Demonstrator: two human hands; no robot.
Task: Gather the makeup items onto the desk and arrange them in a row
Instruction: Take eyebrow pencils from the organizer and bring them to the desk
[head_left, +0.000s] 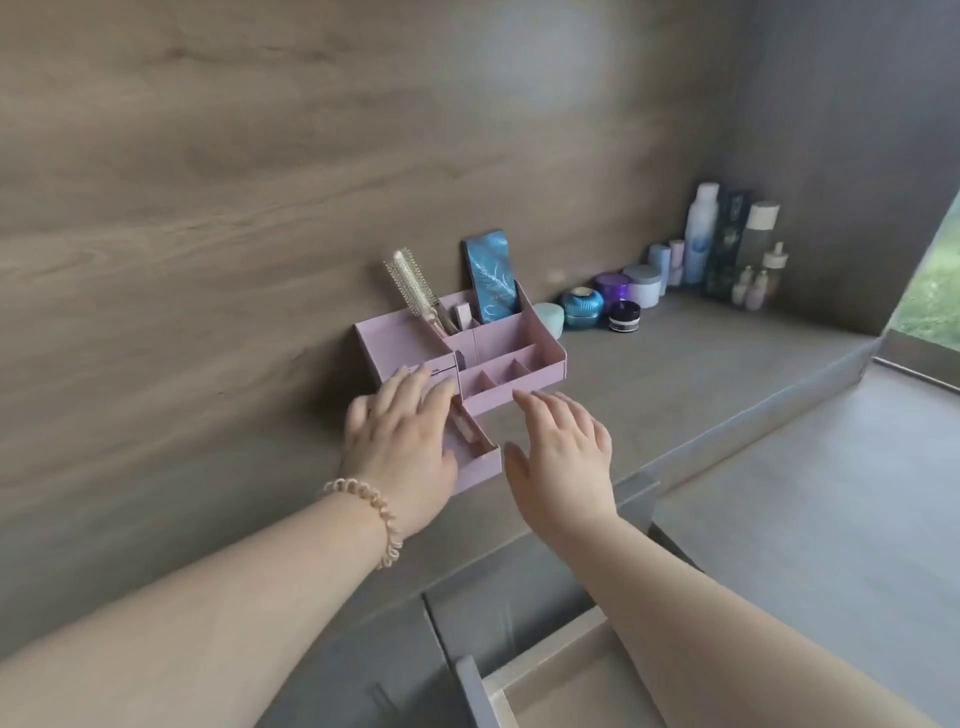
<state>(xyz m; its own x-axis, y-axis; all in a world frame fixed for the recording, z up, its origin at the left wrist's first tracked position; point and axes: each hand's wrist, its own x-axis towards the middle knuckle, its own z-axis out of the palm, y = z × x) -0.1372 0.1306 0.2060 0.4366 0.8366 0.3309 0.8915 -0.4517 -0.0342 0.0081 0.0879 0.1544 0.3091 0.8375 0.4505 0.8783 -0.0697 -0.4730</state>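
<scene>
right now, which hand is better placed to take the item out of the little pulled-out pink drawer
Left. The left hand already lies over the open drawer of the pink organizer, fingers beside the pale pink item inside. The right hand hovers open over the desk, beside the drawer, touching nothing.

Matt pink plastic on the organiser (524, 358), smooth flat walls. Behind it a wood-grain wall panel (260, 182), low sheen. The desk (701, 364) looks grey, matt, stone-like. Glossy ribbed blue jar (583, 307) catches light; the purple jar (613, 286) shines too. Round brush (415, 286) shows pale bristles. Coiled plastic band (371, 514) on the left wrist, glossy.
</scene>
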